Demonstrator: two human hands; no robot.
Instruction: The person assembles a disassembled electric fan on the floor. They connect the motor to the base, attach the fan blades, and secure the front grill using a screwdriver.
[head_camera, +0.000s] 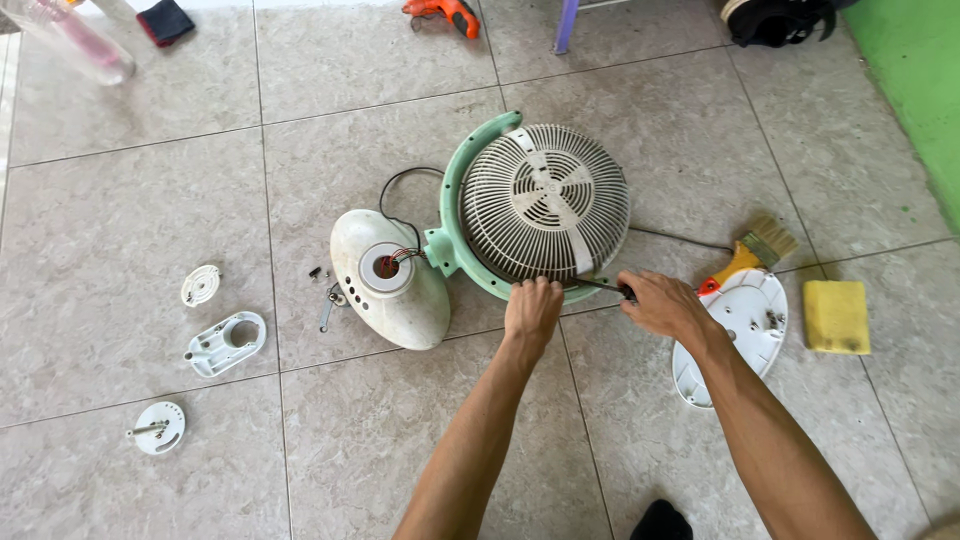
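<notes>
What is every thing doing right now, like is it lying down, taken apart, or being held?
Fan grille: lying flat on the tiles inside its green ring.
Fan base: lying open, wires showing.
Screwdriver: held, tip at the grille's rim.
Left hand: gripping the grille's rim.
Right hand: closed on the screwdriver.
White cover: off, lying inside-up.
Paintbrush: lying unused.
Yellow sponge: lying flat.

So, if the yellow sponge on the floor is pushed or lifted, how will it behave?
The yellow sponge is probably light and soft, as it looks like foam. Its flat block shape suggests it would slide on the tile floor, not roll. It lies apart from the right hand.
</notes>
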